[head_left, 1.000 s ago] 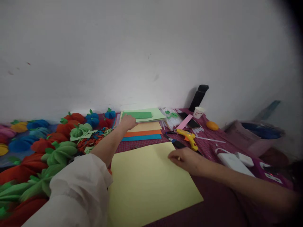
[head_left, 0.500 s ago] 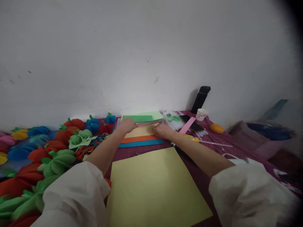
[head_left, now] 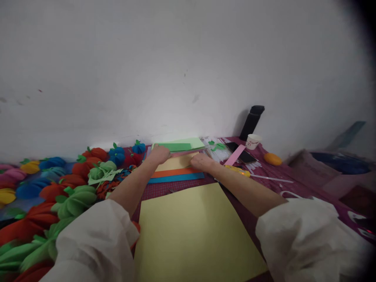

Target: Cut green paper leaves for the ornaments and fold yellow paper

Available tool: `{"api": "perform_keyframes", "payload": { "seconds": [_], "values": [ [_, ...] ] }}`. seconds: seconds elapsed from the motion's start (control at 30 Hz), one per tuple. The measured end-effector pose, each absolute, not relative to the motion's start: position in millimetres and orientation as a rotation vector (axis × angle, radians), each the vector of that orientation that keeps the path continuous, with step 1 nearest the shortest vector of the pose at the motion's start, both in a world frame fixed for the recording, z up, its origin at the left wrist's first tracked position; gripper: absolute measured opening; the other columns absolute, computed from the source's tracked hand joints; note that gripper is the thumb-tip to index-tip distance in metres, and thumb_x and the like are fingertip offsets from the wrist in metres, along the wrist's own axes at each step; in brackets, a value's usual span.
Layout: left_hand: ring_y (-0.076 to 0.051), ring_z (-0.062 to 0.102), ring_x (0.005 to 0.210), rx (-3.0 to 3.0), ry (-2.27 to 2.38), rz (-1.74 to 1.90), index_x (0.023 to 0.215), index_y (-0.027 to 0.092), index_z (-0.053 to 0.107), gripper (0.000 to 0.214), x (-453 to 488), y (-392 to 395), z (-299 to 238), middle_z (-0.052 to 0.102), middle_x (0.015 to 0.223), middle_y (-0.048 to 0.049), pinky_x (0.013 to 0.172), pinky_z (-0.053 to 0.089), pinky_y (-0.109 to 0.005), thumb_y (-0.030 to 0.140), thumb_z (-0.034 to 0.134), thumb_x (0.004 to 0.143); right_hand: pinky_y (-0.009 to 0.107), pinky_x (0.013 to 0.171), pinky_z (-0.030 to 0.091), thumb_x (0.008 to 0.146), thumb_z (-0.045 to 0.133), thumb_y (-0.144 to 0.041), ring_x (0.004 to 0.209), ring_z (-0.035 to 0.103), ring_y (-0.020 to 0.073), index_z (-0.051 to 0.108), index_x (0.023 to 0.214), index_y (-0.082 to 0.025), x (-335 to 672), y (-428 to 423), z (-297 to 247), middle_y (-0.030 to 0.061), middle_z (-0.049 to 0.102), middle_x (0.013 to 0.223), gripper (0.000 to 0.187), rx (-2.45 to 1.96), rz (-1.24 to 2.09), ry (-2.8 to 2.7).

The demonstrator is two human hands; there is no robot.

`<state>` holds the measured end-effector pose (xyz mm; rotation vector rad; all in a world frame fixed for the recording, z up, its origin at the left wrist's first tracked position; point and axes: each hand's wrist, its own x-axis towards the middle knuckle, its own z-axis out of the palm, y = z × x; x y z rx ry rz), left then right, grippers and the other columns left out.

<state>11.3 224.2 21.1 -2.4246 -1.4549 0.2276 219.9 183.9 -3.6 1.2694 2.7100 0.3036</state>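
Both of my arms reach forward to a stack of coloured paper lying by the wall. My left hand [head_left: 160, 154] is closed at the left side of a pale yellow sheet [head_left: 178, 162] on that stack. At the same sheet's right side, my right hand [head_left: 202, 161] is closed with its fingers curled. The fingertips of both hands are partly hidden. Under the sheet, an orange strip [head_left: 176, 172] and a blue strip [head_left: 176, 178] of paper show. Behind it lie green papers [head_left: 179, 147]. A large yellow sheet [head_left: 194, 231] rests between my forearms.
Paper pumpkins [head_left: 78, 200] in several colours crowd the left. To the right are a yellow cutter or glue tool [head_left: 237, 171], a pink strip [head_left: 235, 155], a phone [head_left: 246, 157], a paper cup [head_left: 253, 141], a black bottle [head_left: 252, 123] and an orange round object [head_left: 273, 159].
The view has shifted slightly, so everything sits a little further right. My hands stay at the pale yellow sheet, with hardly any movement.
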Motion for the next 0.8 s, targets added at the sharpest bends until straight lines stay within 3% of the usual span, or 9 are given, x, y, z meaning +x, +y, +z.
{"api": "perform_keyframes", "payload": {
  "seconds": [0.27,0.5,0.6,0.8],
  "values": [
    [-0.027,0.058,0.087,-2.441,-1.435,0.199,0.078,0.015,0.067,0.043,10,225,23,0.067,0.085,-0.0144,0.078,0.028,-0.039,0.043,0.036,0.086,0.031,0.077,0.046,0.083,0.040,-0.014,0.091,0.062,0.0244,0.067,0.092,-0.008,222,182,-4,0.0202,0.066,0.093,0.029,1.519,0.326,2.631],
    [-0.026,0.058,0.087,-2.442,-1.407,0.213,0.079,0.016,0.067,0.040,11,228,27,0.067,0.085,-0.0137,0.078,0.027,-0.038,0.042,0.038,0.085,0.029,0.072,0.048,0.080,0.045,-0.021,0.084,0.065,0.0235,0.066,0.096,-0.009,208,195,0,0.0198,0.067,0.091,0.029,1.809,0.291,2.502],
    [-0.026,0.058,0.086,-2.437,-1.400,0.224,0.078,0.016,0.067,0.040,12,229,28,0.068,0.084,-0.0135,0.077,0.027,-0.038,0.042,0.037,0.085,0.030,0.075,0.047,0.081,0.043,-0.017,0.088,0.064,0.0237,0.065,0.098,-0.006,203,195,3,0.0210,0.066,0.092,0.030,1.790,0.301,2.520],
    [-0.027,0.058,0.086,-2.432,-1.394,0.228,0.077,0.015,0.067,0.041,12,229,28,0.067,0.086,-0.0144,0.077,0.028,-0.038,0.044,0.038,0.085,0.033,0.074,0.047,0.078,0.047,-0.022,0.086,0.063,0.0257,0.069,0.088,-0.011,203,186,3,0.0166,0.068,0.090,0.026,1.461,0.307,2.671]
  ]
}}
